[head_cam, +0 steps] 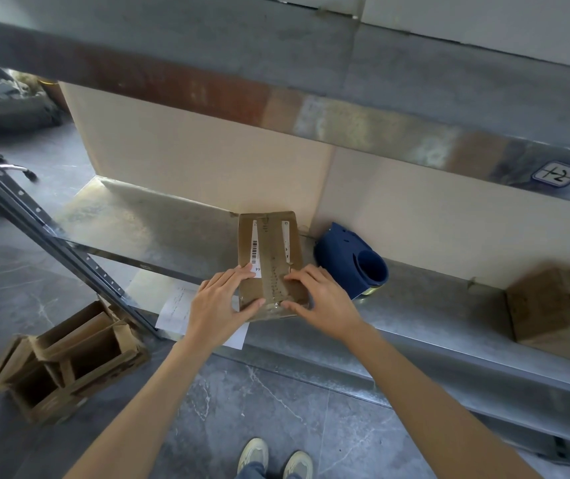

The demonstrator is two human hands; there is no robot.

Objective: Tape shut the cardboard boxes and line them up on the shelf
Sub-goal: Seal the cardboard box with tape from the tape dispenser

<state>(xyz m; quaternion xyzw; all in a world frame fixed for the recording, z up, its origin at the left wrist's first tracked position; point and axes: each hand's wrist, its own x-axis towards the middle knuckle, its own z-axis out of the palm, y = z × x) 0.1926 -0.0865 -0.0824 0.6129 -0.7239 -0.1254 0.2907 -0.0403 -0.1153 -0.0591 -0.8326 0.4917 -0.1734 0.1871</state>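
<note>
A small flat cardboard box lies on the metal shelf, its flaps down, with a strip of clear tape along the centre seam and white label scraps on top. My left hand lies on the box's near left part, fingers straight on the top and thumb at the front edge. On the near right part lies my right hand, fingers pressing along the tape and thumb at the front edge. A blue tape dispenser sits on the shelf just right of the box.
Another closed cardboard box stands at the shelf's right end. Several open cardboard boxes sit on the grey floor at lower left, beside a dark slanted shelf post. White papers lie under the shelf edge. An upper shelf beam overhangs.
</note>
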